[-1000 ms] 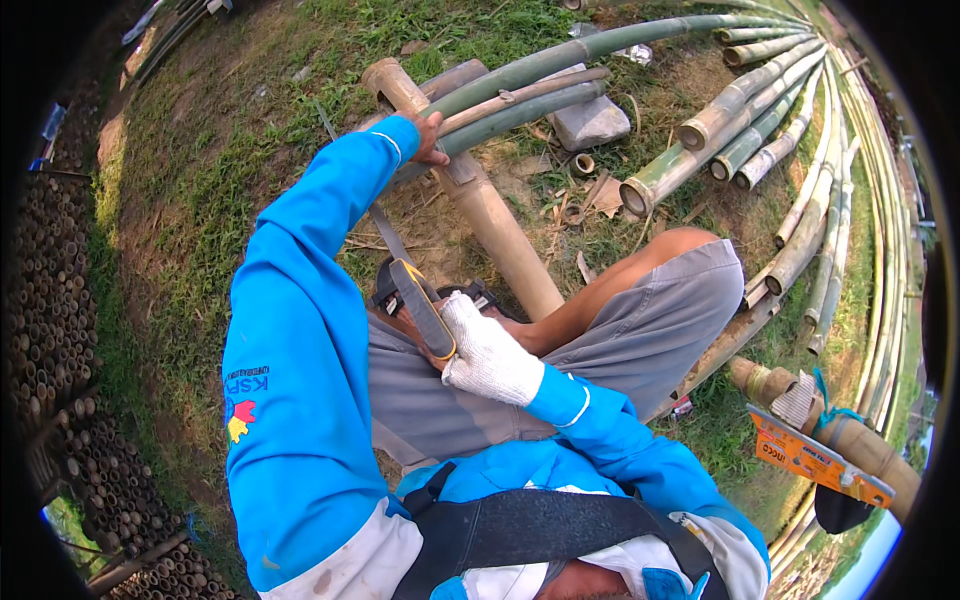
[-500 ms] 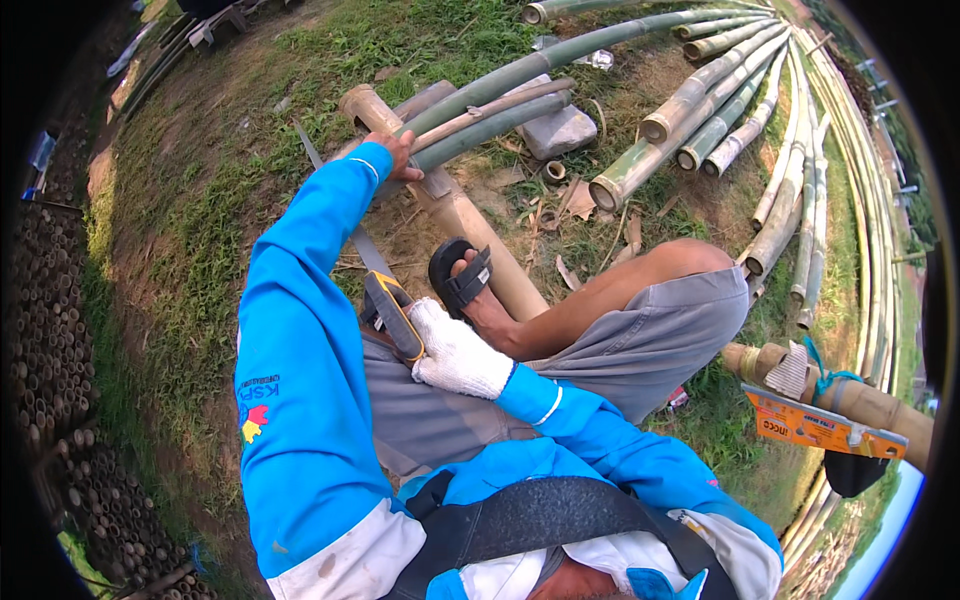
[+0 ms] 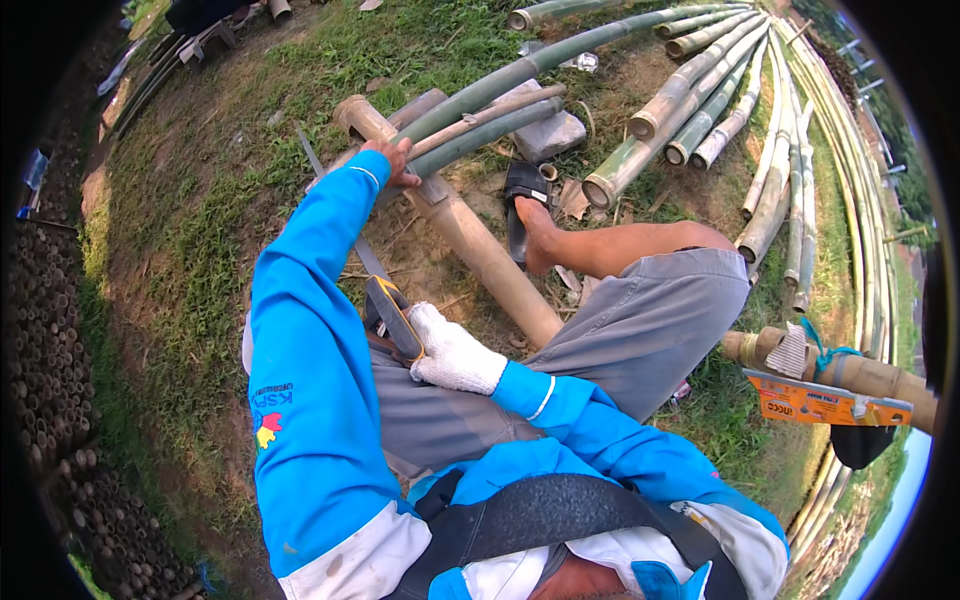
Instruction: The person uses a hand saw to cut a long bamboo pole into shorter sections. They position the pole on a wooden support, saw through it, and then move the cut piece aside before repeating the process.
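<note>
My bare left hand point(image 3: 396, 163) is closed round the near end of a long green bamboo pole point(image 3: 480, 92). A thin brown stick point(image 3: 485, 117) and a shorter green bamboo piece point(image 3: 487, 135) lie alongside it, by my fingers. My right hand point(image 3: 452, 350), in a white knit glove, grips the black and yellow handle of a hand saw point(image 3: 370, 258). The blade slants up and left, passing partly behind my left sleeve, with its tip showing beyond it. Below the left hand runs a thick tan bamboo log point(image 3: 480, 245), supporting the poles.
My sandalled foot point(image 3: 528, 205) rests right of the log, near a grey stone block point(image 3: 548, 135). Cut bamboo poles point(image 3: 655, 135) fan out at the far right. An orange saw sleeve point(image 3: 825, 402) hangs by a bamboo rail point(image 3: 870, 372). Stacked bamboo ends point(image 3: 50, 330) fill the left edge.
My sandalled foot has moved from beside the log's left side, away and to the right, past the log. Both hands keep their holds with little visible movement.
</note>
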A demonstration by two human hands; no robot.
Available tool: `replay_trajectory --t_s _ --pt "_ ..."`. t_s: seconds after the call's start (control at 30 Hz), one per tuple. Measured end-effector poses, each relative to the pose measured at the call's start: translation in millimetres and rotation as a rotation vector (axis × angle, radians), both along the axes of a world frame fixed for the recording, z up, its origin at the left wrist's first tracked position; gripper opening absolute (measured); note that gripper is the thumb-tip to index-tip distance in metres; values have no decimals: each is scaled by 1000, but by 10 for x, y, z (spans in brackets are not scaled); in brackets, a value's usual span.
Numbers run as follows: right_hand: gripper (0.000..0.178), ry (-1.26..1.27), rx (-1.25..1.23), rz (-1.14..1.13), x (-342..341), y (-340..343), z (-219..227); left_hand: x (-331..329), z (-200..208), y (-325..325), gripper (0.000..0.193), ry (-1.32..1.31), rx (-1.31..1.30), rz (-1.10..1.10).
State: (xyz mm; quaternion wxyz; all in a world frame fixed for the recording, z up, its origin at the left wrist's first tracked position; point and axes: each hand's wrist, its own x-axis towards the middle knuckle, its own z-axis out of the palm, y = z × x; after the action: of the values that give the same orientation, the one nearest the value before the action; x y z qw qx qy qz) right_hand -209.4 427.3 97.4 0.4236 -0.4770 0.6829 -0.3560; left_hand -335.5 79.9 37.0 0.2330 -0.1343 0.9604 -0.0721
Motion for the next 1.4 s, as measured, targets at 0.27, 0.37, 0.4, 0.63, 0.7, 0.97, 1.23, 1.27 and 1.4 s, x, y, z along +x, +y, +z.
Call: replay_trajectory --t_s 0.27,0.37,0.4,0.63,0.7,0.97,1.23,1.27,1.4 --pt "77 47 -16 24 43 -62 -252 -10 34 69 91 4 10 7" --pt "78 54 -9 6 127 -87 -271 29 -24 2 92 6 3 9" --pt "78 54 1 5 112 -78 -258 32 -32 -7 93 8 11 4" --pt "76 40 -20 -51 40 -18 -233 9 -28 22 94 -4 10 6" --pt "74 48 -10 -50 37 -28 -226 -3 -18 -8 94 3 -1 4" --pt "72 35 -40 -76 81 -18 -219 9 -93 5 95 16 -34 4" --pt "71 76 -18 -16 -27 -30 -160 29 -131 -66 94 60 7 24" --pt "71 69 -26 -5 -68 -40 -169 6 -109 -50 93 76 9 29" --pt "70 57 -39 22 -188 -138 -234 54 -76 47 91 104 31 22"
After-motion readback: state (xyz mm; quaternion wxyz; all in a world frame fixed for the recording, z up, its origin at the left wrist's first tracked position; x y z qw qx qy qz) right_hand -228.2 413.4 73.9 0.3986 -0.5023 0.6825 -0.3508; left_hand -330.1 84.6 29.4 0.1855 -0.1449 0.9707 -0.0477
